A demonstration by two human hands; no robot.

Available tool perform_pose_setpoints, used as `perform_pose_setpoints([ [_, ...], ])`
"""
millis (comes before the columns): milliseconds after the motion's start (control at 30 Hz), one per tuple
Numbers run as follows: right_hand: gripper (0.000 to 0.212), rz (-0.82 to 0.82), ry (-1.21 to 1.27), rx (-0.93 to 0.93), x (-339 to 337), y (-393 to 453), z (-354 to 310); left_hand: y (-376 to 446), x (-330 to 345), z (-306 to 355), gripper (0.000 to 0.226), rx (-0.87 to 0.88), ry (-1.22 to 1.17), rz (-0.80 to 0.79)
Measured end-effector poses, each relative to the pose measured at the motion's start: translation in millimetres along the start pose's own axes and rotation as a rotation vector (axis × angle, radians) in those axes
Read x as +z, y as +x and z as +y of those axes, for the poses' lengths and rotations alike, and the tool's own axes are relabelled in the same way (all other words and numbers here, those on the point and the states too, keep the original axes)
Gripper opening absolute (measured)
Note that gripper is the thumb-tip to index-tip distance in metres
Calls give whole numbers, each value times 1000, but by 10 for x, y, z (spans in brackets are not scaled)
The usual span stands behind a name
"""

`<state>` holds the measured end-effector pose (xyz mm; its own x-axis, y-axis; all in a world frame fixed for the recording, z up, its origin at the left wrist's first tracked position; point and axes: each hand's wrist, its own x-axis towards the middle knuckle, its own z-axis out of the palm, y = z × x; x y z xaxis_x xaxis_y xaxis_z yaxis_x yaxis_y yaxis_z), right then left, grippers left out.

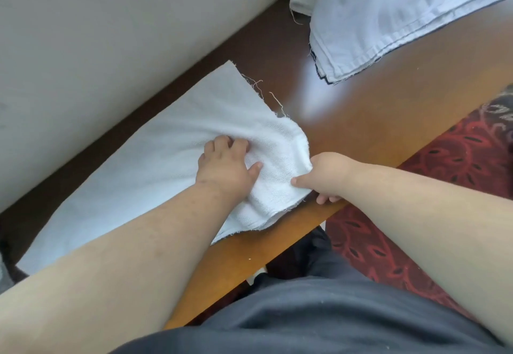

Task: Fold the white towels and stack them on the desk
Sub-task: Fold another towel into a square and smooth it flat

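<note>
A white towel [155, 156] with frayed edges lies spread along the brown wooden desk [388, 120], its right end bunched and slightly raised. My left hand [224, 169] presses down on that bunched part, fingers curled into the cloth. My right hand [327, 176] pinches the towel's right corner at the desk's front edge, thumb on top and fingers underneath. A pile of several other white towels [388, 20] lies at the far right of the desk.
A beige wall [111, 34] runs along the desk's far side. A red patterned carpet [444, 173] covers the floor to the right. My dark trousers [305, 312] fill the bottom of the view below the desk's edge.
</note>
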<state>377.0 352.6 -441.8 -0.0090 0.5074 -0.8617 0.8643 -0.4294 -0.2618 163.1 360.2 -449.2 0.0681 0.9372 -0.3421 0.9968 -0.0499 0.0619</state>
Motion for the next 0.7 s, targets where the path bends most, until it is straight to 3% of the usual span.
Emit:
perform_pose_setpoints([
  [100, 51, 143, 204, -5, 68, 11, 180, 0, 19, 16, 51, 38, 33, 35],
  [267, 28, 391, 594, -17, 268, -30, 450, -256, 86, 127, 54, 288, -35, 68],
  [433, 21, 545, 605, -49, 401, -91, 392, -617, 255, 305, 79, 392, 155, -16],
  [500, 16, 582, 635, -70, 469, -127, 303, -627, 252, 323, 61, 385, 190, 20],
  [567, 13, 583, 877, -71, 514, -178, 200, -570, 179, 326, 42, 364, 79, 12],
  [633, 26, 494, 1261, -36, 493, -223, 104, -494, 54, 307, 34, 287, -157, -58],
  [700, 43, 381, 1469, 25, 444, -272, 51, -422, -58, 258, 26, 220, -326, -68],
])
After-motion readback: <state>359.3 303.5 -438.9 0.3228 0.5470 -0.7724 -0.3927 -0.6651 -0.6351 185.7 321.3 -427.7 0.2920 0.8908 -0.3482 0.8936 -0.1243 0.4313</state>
